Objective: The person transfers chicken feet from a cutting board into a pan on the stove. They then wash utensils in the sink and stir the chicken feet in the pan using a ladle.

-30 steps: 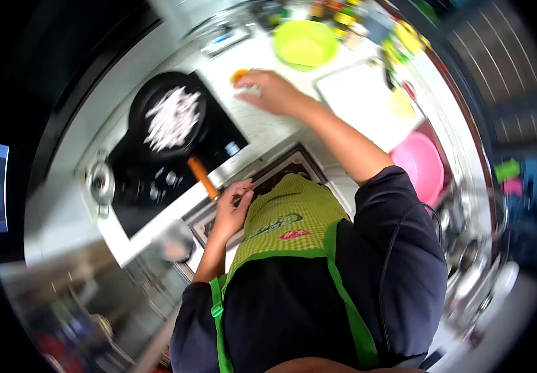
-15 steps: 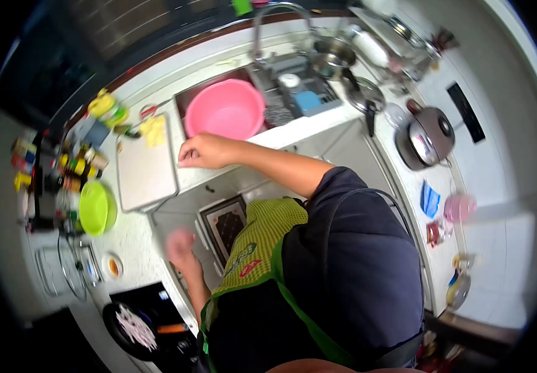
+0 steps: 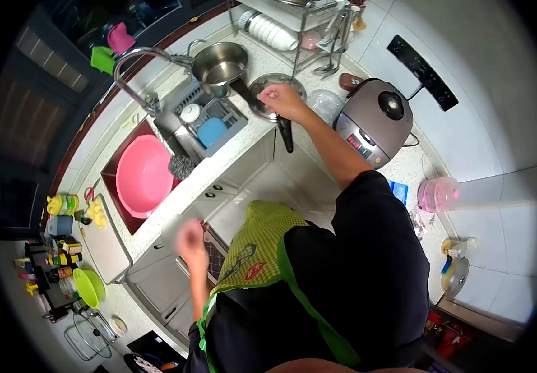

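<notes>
My right hand [image 3: 282, 102] is over the counter, its fingers curled in. It is above the round metal lid [image 3: 262, 87] and beside the black handle of the steel pot [image 3: 220, 64]; whether it touches either is unclear. Anything inside the fingers is hidden. My left hand [image 3: 191, 240] is low in front of the cabinets, left of the green apron [image 3: 256, 239], and smeared by motion. No object shows in it.
A pink basin [image 3: 144, 176] sits in the sink, beside a grey drying rack [image 3: 234, 128] under the curved faucet [image 3: 125, 69]. The rice cooker [image 3: 375, 121] stands right of my right hand. A cutting board [image 3: 106, 245] and green bowl [image 3: 88, 288] are at left.
The view has swung right, from the stove to the sink and rice cooker. My right hand has moved from beside the pan, past the pink basin, to the pot and lid.
</notes>
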The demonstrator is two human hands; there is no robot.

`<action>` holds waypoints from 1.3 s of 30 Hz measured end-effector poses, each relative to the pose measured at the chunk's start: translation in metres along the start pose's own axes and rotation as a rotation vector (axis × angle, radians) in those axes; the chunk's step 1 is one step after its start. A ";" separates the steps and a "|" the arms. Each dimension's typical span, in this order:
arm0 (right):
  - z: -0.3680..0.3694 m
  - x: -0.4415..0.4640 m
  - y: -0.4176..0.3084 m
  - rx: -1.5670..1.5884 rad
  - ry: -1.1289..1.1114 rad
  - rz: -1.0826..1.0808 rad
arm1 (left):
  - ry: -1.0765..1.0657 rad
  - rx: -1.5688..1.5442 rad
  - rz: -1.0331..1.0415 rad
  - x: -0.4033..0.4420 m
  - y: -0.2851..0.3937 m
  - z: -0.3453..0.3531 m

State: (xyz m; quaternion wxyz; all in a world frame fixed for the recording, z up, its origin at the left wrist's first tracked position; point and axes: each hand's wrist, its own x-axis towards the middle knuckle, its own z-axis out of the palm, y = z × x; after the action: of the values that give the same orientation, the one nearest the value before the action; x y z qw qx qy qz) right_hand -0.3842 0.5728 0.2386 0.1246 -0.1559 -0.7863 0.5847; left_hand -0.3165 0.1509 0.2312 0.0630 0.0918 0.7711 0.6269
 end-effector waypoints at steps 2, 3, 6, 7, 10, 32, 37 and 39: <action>-0.023 0.001 0.012 0.030 0.096 0.018 | -0.023 0.042 -0.038 0.007 0.028 0.018; -0.030 0.005 0.019 0.042 0.104 0.025 | -0.040 0.074 -0.081 0.008 0.035 0.024; -0.048 0.029 0.031 0.105 0.243 0.123 | -0.115 -0.089 -0.022 0.017 0.009 0.031; -0.055 0.038 0.035 0.107 0.246 0.122 | -0.117 -0.088 -0.020 0.016 0.012 0.036; -0.071 0.064 0.039 0.150 0.481 0.106 | -0.147 -0.058 -0.012 0.011 0.023 0.043; -0.238 0.128 0.018 -0.539 0.882 0.061 | -0.036 -0.071 -0.072 0.000 0.012 0.018; -0.243 0.130 0.018 -0.586 0.853 0.071 | -0.044 -0.066 -0.079 0.002 0.012 0.017; -0.244 0.129 0.017 -0.604 0.873 0.102 | -0.045 -0.076 -0.084 0.002 0.010 0.016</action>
State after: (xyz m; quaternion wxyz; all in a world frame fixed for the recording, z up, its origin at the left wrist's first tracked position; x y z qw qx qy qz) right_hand -0.4094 0.8425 0.2938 0.3612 -0.4517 -0.7859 0.2185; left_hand -0.3145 0.1683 0.2373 0.1100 0.0709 0.7482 0.6504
